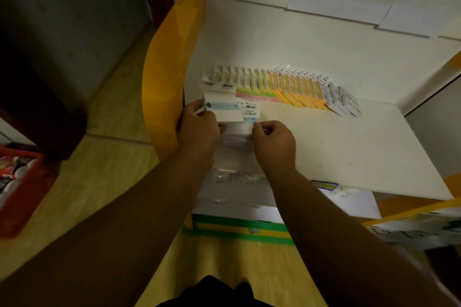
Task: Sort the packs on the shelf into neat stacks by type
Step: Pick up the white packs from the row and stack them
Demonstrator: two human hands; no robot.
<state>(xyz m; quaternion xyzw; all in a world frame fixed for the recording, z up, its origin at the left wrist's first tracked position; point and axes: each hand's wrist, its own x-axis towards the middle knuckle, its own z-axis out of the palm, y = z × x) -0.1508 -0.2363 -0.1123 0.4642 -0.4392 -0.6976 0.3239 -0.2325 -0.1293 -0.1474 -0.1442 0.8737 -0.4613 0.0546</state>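
Observation:
On the white shelf (349,137) a long row of sticky-note packs (287,87) leans in a line, pastel ones at the left, yellow-orange in the middle, white ones at the right end. Near the shelf's left edge, my left hand (199,127) grips a white pack with a pale blue label (222,107). My right hand (273,139) pinches the edge of a smaller white pack (249,119) just beside it. More white packs (219,86) lie behind these two.
An orange side panel (162,77) bounds the shelf on the left. Below the shelf's front edge sit white boxes (237,197) and a green-yellow base (239,228). A red basket (17,182) stands on the wooden floor at far left.

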